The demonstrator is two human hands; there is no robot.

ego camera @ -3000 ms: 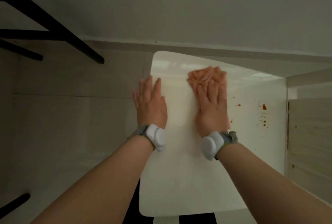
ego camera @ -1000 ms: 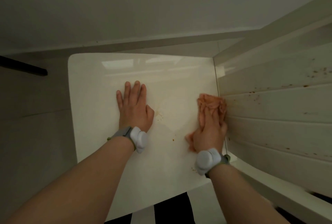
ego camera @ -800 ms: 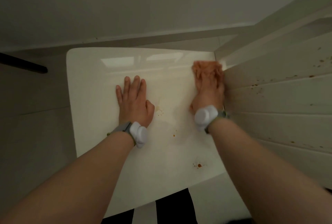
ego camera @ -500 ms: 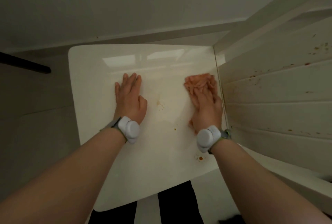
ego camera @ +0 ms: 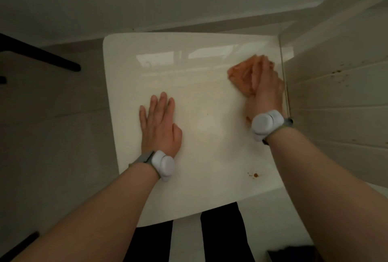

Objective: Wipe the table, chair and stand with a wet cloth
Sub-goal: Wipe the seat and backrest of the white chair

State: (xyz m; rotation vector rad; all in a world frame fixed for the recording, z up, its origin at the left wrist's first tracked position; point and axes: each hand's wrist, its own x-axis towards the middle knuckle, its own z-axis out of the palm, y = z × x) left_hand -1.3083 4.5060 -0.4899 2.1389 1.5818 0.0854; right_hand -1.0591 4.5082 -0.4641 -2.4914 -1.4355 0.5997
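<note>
White and shiny, the flat surface [ego camera: 189, 55] fills the middle of the head view, with a pale floor to the left and a black bar [ego camera: 42, 55] lying across it. I cannot tell if this surface is the table or the chair seat. The left hand [ego camera: 160, 125] stays flat on it with its fingers straight, holding nothing, just as it did a moment ago. The right hand [ego camera: 265, 87] presses the orange cloth [ego camera: 239, 76] down with flat fingers, near the far right side, just beside the white slatted panel [ego camera: 336, 97]. The hand looks blurry, so it is likely moving. A short while ago the cloth was closer to the person, then at the far corner, so it is rubbing back and forth along this edge. The red dots from before are mostly gone. One brown spot [ego camera: 255, 175] still sits near the front right edge, and the panel has little brown specks, so the wiping here is not done yet.
</note>
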